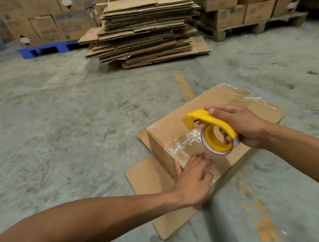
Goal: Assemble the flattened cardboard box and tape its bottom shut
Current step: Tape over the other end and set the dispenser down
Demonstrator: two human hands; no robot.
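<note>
Both hands over box (pixel 221 102): right grip (pixel 240 126) around tape dispenser (pixel 213 133), left hand (pixel 194 178) flat, unclenched.

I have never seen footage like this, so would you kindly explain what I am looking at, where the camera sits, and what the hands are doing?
There is no machine here: a person wears a wide-angle camera on the head, so this single picture looks forward and down over both bare arms.

The right hand holds a yellow tape dispenser carrying a roll of clear tape. The left hand presses flat, fingers spread, on the cardboard box, which stands on the concrete floor. Shiny clear tape already crosses the box's upturned face, and loose flaps lie out around its base.

Behind it is a stack of flattened cardboard, with filled cartons on pallets along the back.
</note>
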